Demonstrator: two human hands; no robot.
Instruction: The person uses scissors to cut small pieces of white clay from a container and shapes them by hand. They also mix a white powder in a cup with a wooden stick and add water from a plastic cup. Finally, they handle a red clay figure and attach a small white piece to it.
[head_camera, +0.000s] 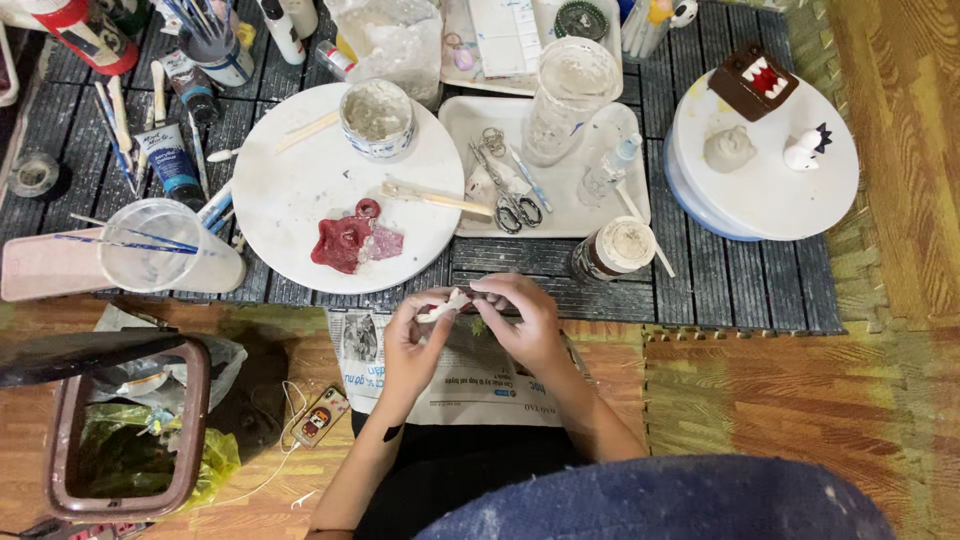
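The left hand (412, 340) and the right hand (522, 318) both pinch a small white piece of clay (446, 305), holding it above the folded newspaper sheet (470, 385), near the round white board (300, 190).

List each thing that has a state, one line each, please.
left hand: grip shut on white clay piece
right hand: pinching the same piece
scissors: closed, lying on tray
clay tub: open, lid off
trash bin: open, bag inside
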